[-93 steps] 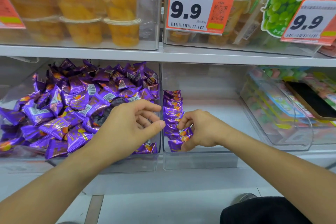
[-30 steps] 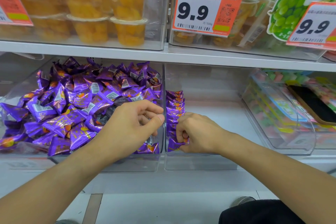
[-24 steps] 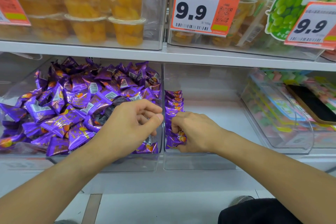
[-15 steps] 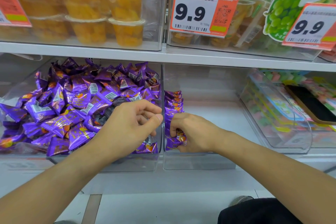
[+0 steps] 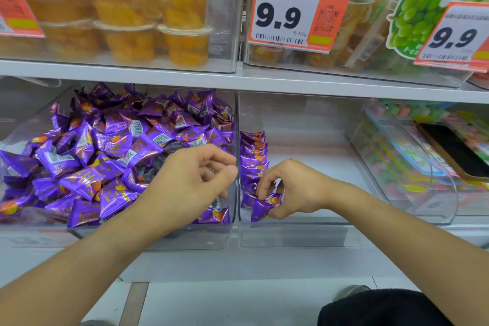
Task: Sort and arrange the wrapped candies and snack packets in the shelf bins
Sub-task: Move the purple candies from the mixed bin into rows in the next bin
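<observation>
A heap of purple wrapped candies (image 5: 111, 151) fills the clear left bin (image 5: 185, 239). My left hand (image 5: 190, 182) hovers over its right front corner with fingers curled; its palm is hidden, so I cannot tell whether it holds anything. In the clear right bin (image 5: 304, 235), a neat row of purple candies (image 5: 252, 156) stands along the left wall. My right hand (image 5: 293, 190) pinches one purple candy (image 5: 263, 208) at the front end of that row, between thumb and fingertips.
The shelf above carries clear bins of orange jelly cups (image 5: 182, 34) and 9.9 price tags (image 5: 296, 13). At the right, a tilted clear bin (image 5: 412, 167) holds colourful sweets, with a flat black object (image 5: 455, 151) on it. My knee (image 5: 383, 307) is at the bottom.
My right hand has moved slightly forward along the row and now pinches a candy at its front end. My left hand has stayed in place.
</observation>
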